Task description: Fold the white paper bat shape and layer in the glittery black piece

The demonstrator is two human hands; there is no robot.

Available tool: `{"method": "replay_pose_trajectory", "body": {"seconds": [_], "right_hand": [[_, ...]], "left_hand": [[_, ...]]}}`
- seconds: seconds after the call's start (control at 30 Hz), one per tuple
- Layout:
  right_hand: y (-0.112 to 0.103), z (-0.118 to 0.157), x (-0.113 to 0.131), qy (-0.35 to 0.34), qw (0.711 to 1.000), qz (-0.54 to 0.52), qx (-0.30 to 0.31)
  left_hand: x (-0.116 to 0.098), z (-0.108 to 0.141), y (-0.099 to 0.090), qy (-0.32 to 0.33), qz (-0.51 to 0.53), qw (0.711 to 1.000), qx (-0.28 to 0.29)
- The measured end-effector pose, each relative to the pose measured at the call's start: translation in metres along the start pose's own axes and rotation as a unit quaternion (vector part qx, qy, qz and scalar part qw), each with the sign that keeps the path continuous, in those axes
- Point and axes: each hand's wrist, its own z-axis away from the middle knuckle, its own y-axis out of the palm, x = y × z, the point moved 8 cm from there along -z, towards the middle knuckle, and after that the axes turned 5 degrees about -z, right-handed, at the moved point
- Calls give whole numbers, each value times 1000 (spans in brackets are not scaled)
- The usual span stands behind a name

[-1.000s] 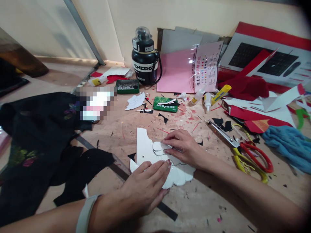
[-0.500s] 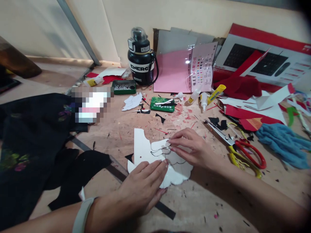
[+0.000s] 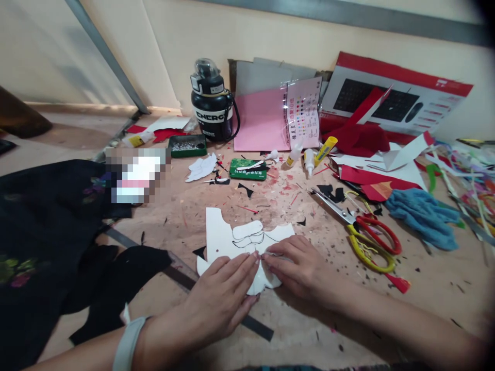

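Note:
A white cut-out sheet [image 3: 218, 234] with scalloped edges lies on the table in front of me. Thin, curved black lines [image 3: 247, 238] run across its upper middle, and a small hole shows near its left side. My left hand [image 3: 228, 288] rests flat on the lower left of the sheet, fingers stretched out together, with a pale band on the wrist. Just right of those fingertips, my right hand [image 3: 299, 265] touches the sheet with thumb and fingertips pinched. Whatever is between them is too small or hidden to make out. Both hands cover the sheet's lower edges.
Scissors [image 3: 358, 226] with red and yellow handles lie to the right, near a blue cloth [image 3: 423, 216]. Behind are a green tin lid [image 3: 247, 172], glue bottles [image 3: 308, 162] and a black bottle [image 3: 212, 116]. Black fabric [image 3: 50, 242] and a dark ruler [image 3: 181, 273] lie left.
My right hand has moved down the sheet to beside my left fingertips, uncovering more black lines. My left hand stays on the sheet. The camera view has shifted slightly.

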Motion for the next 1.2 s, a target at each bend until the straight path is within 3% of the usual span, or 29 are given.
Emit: {"method": "replay_pose_trajectory", "body": {"seconds": [0.37,0.77,1.03,1.2], "right_hand": [[8,-9,13,29,999,-23,6],[6,-10,15,1,1000,17,6],[7,-10,18,-3,1000,16,12],[9,-9,17,-10,999,31,25]], "left_hand": [[2,-1,-5,-18,47,999,-10],[4,0,-4,-25,108,994,0],[6,0,-5,-35,150,986,57],[26,2,-17,-61,142,988,31]]}}
